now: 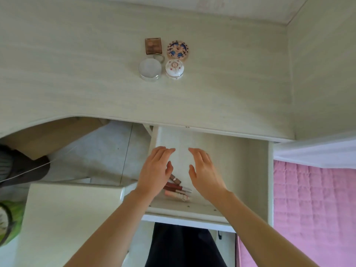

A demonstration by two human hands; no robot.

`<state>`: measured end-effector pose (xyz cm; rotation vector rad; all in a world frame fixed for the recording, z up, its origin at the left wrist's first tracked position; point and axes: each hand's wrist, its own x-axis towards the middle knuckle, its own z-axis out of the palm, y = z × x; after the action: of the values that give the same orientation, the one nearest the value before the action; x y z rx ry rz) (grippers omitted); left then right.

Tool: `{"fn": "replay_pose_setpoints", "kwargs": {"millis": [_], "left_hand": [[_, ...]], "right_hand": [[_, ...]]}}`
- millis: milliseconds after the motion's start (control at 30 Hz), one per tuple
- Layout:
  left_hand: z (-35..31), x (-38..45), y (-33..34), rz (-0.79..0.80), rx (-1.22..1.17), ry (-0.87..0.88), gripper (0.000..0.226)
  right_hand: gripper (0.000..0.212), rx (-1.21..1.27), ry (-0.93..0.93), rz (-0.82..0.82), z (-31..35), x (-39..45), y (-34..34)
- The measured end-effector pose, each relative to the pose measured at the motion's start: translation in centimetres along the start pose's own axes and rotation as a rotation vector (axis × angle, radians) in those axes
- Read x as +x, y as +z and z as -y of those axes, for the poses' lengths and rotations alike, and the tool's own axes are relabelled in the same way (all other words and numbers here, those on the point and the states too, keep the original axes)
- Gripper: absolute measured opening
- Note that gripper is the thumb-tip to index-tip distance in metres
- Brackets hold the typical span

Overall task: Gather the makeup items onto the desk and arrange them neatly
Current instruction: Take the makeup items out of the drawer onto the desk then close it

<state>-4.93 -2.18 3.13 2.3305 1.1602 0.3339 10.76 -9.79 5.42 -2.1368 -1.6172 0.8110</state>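
Low in the frame, two bare forearms reach up over the open drawer (212,170). Both hands hover above its floor with fingers spread apart and nothing held: the left hand (155,173) sits directly over a small cluster of lip-product tubes (178,189), partly hiding them, and the right hand (205,175) hangs just beside them toward the frame's right. The tubes lie side by side near the drawer's front wall, at its left end, likely the next things to be lifted out. To the right of the hands the drawer floor is bare, so there is free room to sweep or scoop, but the front wall sits close behind the tubes and the left wall close beside them.

Beyond the drawer, the tabletop (77,74) edge runs across mid-frame, curving down at the left. Toward upper centre, four items stand in a tight two-by-two block: a frosted round jar (149,69), a small white patterned pot (174,69), a brown square palette (153,45) and a blue-patterned round compact (177,50). A ring (159,56) rests between them. Wide bare surface surrounds the block on every side.
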Motion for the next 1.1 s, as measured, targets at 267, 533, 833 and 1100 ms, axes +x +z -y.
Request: {"fn": "replay_pose_setpoints", "kwargs": {"millis": [267,533,833,1100], "left_hand": [[1.6,-1.2,5.9,0.482,0.147,-0.135,0.045],[2.9,0.1,8.7,0.7,0.417,0.038,0.036],[3.9,1.3,9.7,0.673,0.414,0.063,0.022],[4.6,2.6,9.9,0.626,0.235,-0.059,0.016]], "right_hand": [[0.046,-0.001,0.2,0.334,-4.7,-2.8,6.8],[0.039,-0.024,0.249,0.427,-7.3,-2.3,10.9],[0.028,-0.113,0.214,0.392,-7.7,-1.1,12.6],[0.024,-0.196,0.2,0.387,-7.5,-1.2,13.3]]}}
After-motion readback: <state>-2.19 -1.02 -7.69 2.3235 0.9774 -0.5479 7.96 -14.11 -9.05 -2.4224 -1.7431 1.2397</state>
